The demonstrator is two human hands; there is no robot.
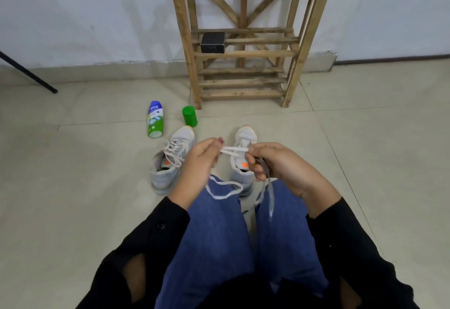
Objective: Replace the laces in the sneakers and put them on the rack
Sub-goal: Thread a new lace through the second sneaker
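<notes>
Blue jeans are filling the bottom middle of the frame with black sleeves either side, so the person is sitting low over the tiled floor and keeping the work right above the knees. Just above that, at centre frame, both hands are dealing with a white lace. The left hand is pinching one end of a short doubled stretch with its fingers curled in, and the right hand is pinching the other end and pulling it taut, I'm guessing to straighten it before threading. The slack is drooping in a loop over the jeans. The right hand is also trapping a greyer lace that's dangling past the knee, probably the old one being kept out of the way. Right behind the hands, both shoes are standing on the floor with toes pointing away. The left-of-centre sneaker is carrying loose lacing, while the centre sneaker is partly hiding behind the hands, so I can't tell how much lace is in it. Further up and left, a spray can is lying on its side beside a green cap. At upper centre the wooden rack is standing against the wall with a black box sitting on a middle shelf, and neither shoe is on it yet.
</notes>
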